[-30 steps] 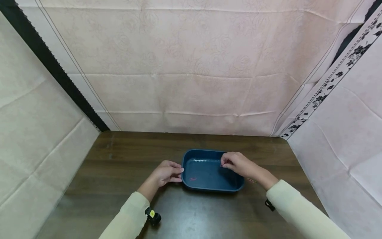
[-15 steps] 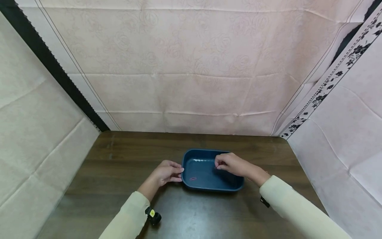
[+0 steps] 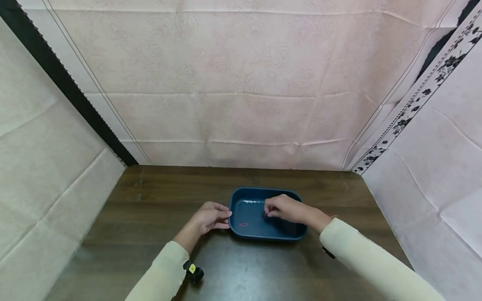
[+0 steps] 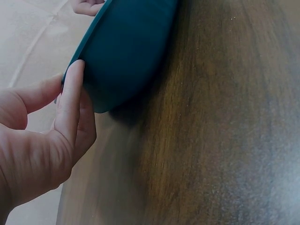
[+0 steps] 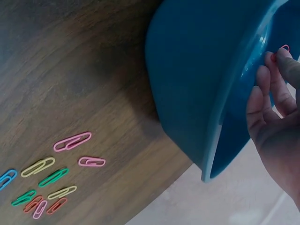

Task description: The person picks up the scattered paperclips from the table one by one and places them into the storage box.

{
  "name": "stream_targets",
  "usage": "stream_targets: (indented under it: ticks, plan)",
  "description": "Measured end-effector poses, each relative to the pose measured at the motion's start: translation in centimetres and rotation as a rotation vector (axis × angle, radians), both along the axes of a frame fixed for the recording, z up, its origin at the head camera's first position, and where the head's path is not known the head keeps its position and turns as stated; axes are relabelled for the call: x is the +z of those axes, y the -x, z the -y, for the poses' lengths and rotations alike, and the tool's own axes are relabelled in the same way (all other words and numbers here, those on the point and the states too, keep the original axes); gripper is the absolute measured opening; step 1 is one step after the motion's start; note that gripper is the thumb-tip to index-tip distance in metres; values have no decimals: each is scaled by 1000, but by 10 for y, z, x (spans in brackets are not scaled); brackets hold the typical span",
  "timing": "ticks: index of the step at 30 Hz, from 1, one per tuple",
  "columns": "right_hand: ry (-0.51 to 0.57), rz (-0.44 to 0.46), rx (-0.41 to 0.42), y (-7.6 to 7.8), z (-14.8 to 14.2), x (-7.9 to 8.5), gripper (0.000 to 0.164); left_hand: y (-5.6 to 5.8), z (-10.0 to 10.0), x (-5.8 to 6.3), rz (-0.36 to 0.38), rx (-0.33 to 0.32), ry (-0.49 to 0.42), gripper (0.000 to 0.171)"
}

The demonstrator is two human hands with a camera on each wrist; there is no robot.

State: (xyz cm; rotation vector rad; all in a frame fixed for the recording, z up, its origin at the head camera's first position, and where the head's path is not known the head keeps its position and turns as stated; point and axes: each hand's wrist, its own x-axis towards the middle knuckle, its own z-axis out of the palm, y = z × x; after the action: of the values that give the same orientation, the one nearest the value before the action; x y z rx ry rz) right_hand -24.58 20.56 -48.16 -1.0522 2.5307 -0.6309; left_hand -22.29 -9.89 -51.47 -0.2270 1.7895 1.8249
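Note:
A deep blue rectangular tray [image 3: 248, 234] stands on the wooden table. My left hand [image 3: 212, 218] pinches its left rim, thumb at the edge and fingers against the outer wall [image 4: 126, 51] in the left wrist view. Over the inside of the tray, my right hand [image 3: 284, 208] pinches a small pinkish-red paper clip [image 5: 285, 47] between thumb and index finger. The fingertips cover most of that clip. Another pink paper clip [image 3: 243, 225] lies on the tray floor, toward the left front.
Right of the tray, several loose paper clips lie on the table [image 5: 93, 108]: a pink clip [image 5: 72, 141], a yellow clip [image 5: 38, 167], a green clip [image 5: 54, 177], a blue clip [image 5: 7, 178] and orange ones. My right forearm mostly hides them from the head view. Pale cloth [image 3: 233, 117] hangs behind.
My right hand has moved left and slightly down over the tray, still pinching the paper clip. My left hand and the clip on the tray floor have stayed put.

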Motion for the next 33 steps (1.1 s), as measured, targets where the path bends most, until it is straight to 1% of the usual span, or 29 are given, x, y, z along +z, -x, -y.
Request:
stream_targets:
  ticks: [7, 16, 22, 28, 33]
  plan:
    - [5, 11, 17, 0, 11, 1, 9, 0, 1, 1, -15, 6, 2, 30]
    - [-46, 10, 54, 2, 20, 2, 10, 1, 0, 1, -18, 3, -6, 32]
    - [-87, -3, 91, 1, 26, 4, 10, 1, -1, 0, -19, 7, -3, 30]
    - [-111, 51, 101, 5, 30, -2, 9, 2, -1, -1, -3, 9, 5, 31]
    - [-128, 89, 118, 7, 34, -4, 6, 0, -1, -2, -8, 1, 4, 31]
